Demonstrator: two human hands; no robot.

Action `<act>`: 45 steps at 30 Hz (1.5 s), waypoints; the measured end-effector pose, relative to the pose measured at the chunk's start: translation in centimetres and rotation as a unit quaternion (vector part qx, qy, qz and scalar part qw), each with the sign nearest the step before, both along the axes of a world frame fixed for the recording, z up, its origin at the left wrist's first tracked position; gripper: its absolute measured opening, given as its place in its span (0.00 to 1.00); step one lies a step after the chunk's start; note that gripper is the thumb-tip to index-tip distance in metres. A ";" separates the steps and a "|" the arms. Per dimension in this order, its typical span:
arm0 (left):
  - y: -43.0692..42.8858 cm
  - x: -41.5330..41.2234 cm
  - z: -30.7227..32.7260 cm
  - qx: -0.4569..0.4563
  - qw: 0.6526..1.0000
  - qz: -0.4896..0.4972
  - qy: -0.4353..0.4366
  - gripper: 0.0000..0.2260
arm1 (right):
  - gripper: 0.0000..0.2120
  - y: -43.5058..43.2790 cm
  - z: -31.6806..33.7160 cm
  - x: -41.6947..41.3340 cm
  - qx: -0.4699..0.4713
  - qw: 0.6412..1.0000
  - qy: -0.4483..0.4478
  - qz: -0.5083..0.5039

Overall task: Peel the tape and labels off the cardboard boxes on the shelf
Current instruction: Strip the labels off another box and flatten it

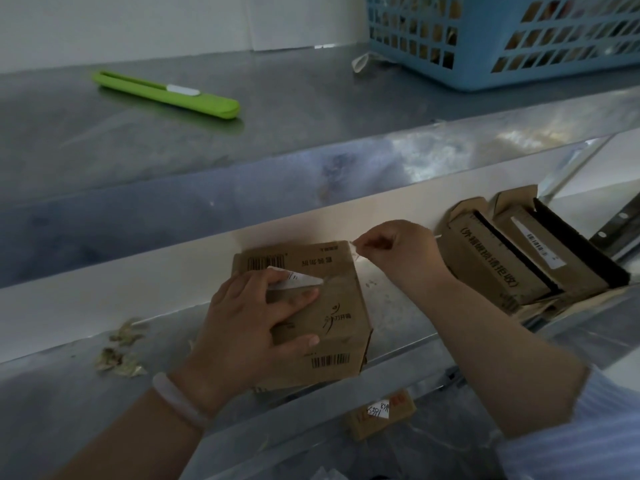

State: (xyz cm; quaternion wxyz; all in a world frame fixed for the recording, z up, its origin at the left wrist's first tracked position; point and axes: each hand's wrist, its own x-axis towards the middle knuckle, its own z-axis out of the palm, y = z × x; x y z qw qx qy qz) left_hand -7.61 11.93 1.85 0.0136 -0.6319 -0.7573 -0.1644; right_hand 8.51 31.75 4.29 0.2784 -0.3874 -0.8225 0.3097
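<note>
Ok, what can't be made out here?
Head view only.
- Box: near-left top hidden under the left hand.
- Tape pinched by the right hand: clear and thin, its extent unclear.
- Basket: contents blurred behind the mesh, cut off by the top edge.
- Label: print too small, partly under the left hand.

Dim, bluish-grey exposure overall. Brightest areas: white wall at top L and the pale strip lit behind the cardboard box. Mottled glare on the metal shelf lip. Foreground in shade, esp. bottom L. Wide-angle bend at the edges, cf. blue basket. Slight softness throughout; bottom corners blurred.
</note>
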 end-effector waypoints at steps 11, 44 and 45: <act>0.0 0.0 0.0 0.014 1.000 -0.003 0.011 0.25 | 0.11 -0.7 -1.5 1.1 -0.284 0.948 0.138 0.044; -0.1 0.1 0.3 0.009 1.000 -0.012 0.002 0.27 | 0.13 0.2 -2.4 0.3 -0.126 0.991 0.035 0.014; -0.1 0.1 0.3 0.008 1.000 -0.011 0.002 0.27 | 0.12 0.3 -2.2 0.2 -0.132 0.991 0.018 0.012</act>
